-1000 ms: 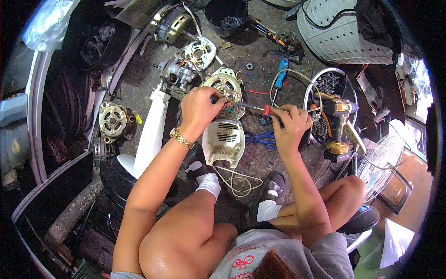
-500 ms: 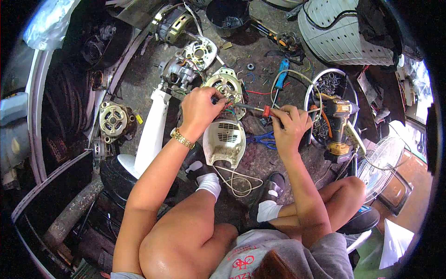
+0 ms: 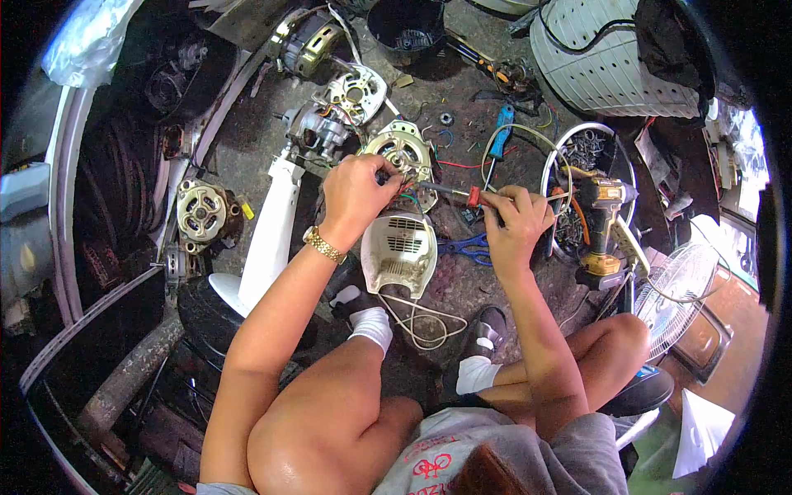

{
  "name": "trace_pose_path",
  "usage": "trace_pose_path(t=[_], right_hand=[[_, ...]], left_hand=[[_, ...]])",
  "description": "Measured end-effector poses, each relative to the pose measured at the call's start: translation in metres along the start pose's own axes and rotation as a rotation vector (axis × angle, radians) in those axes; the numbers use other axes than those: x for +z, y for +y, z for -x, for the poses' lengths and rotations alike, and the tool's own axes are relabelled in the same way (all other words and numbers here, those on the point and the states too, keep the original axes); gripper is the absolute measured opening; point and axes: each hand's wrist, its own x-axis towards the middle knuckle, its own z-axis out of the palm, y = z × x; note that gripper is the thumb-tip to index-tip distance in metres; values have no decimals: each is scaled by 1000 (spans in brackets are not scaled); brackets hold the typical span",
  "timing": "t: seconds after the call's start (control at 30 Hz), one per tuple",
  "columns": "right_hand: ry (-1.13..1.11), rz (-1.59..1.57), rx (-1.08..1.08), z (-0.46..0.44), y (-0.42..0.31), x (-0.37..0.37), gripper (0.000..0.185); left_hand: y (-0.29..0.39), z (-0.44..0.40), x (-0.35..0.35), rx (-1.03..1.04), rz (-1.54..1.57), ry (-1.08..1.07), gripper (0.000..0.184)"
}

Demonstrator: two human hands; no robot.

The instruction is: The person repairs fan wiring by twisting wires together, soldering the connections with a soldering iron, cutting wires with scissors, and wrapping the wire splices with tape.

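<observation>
My left hand [image 3: 356, 194], with a gold watch on the wrist, is closed in a pinch beside the open fan motor [image 3: 398, 148]. A small dark piece shows between its fingers, too hidden to name. Held in my right hand [image 3: 518, 221] is a soldering iron [image 3: 450, 191] with a red collar and grey metal barrel. Its barrel points left, and the tip end lies close to my left fingertips, near thin red and green wires [image 3: 408, 196]. Whether the tip touches them I cannot tell. Below sits a white vented motor cover [image 3: 400, 256] with a pale cord.
A white fan stand [image 3: 268, 235] leans at left, near another motor [image 3: 202, 214]. Blue-handled scissors [image 3: 469, 247], a blue screwdriver [image 3: 501, 136] and a bowl of screws [image 3: 586, 144] lie at right. A yellow cordless drill [image 3: 602, 227] rests on the bowl.
</observation>
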Motion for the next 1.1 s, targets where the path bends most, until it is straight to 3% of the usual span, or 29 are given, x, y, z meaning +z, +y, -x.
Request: trace_pose_path(t=[0.83, 0.93, 0.97, 1.03, 1.1], right_hand=[[-48, -5, 41, 5, 5, -1, 22], [-55, -160, 127, -4, 18, -3, 25], [-32, -153, 104, -15, 22, -3, 25], [-78, -359, 258, -34, 26, -7, 29], [-70, -300, 197, -63, 34, -6, 33]], left_hand=[[-2, 0, 0, -50, 9, -20, 13], [-7, 1, -6, -25, 68, 6, 19], [-11, 0, -8, -49, 165, -5, 18], [-8, -2, -28, -134, 378, -55, 18], [-28, -5, -31, -96, 477, 92, 16]])
